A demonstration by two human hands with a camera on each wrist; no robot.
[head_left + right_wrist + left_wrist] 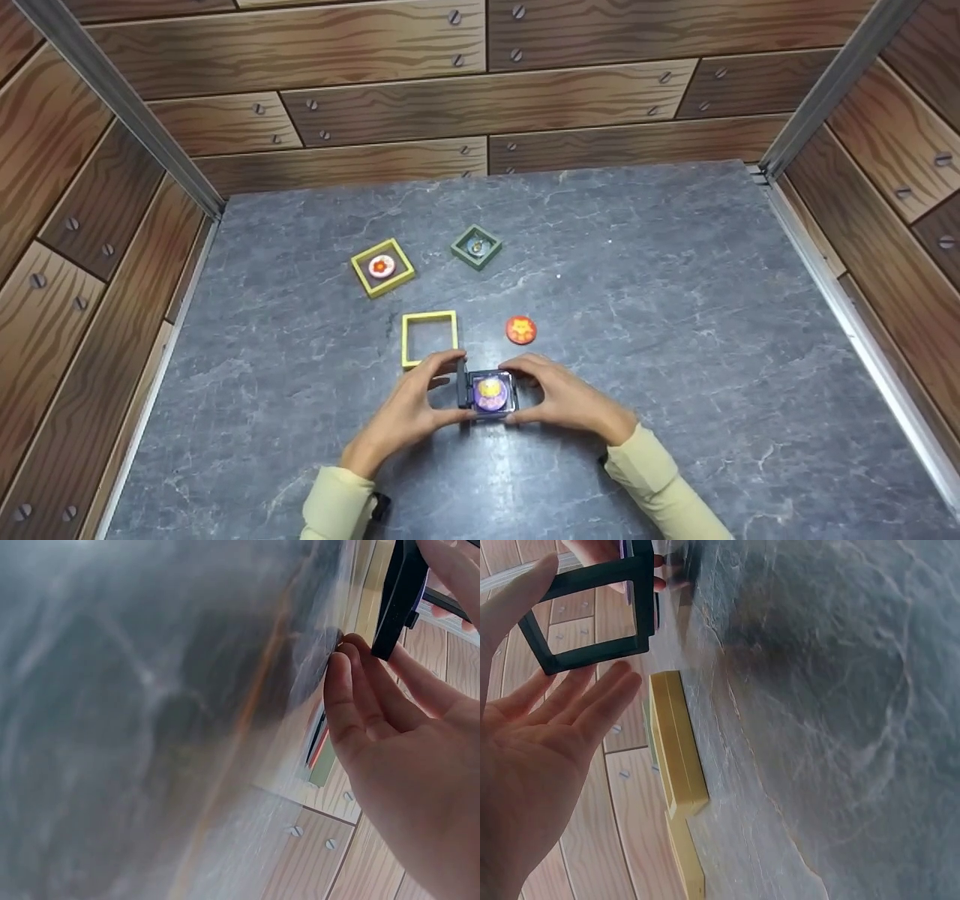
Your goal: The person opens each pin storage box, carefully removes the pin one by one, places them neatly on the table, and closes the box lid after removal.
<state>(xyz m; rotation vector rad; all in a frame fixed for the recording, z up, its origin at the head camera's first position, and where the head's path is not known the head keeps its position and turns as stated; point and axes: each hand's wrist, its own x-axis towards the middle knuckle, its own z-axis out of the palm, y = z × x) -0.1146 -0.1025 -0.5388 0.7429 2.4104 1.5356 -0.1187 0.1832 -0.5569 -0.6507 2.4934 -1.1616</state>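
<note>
A small black square display case (462, 384) stands hinged open between the hands near the front of the table. A round purple badge (491, 393) with a yellow figure lies in its base. My left hand (405, 409) pinches the raised lid by opposite edges; in the left wrist view the lid is an open-looking square frame (596, 653) between thumb and fingers. My right hand (574, 399) holds the base at its right side, thumb on the near edge and fingers at the far one. The right wrist view shows the case edge-on (397, 604).
A yellow square frame (406, 341) lies just beyond the left hand, and an orange-red round badge (521, 330) beyond the right. Farther back are another yellow frame (394, 287) around a white badge with a red flower (382, 266), and a green frame (487, 258). Wood-patterned walls enclose the table.
</note>
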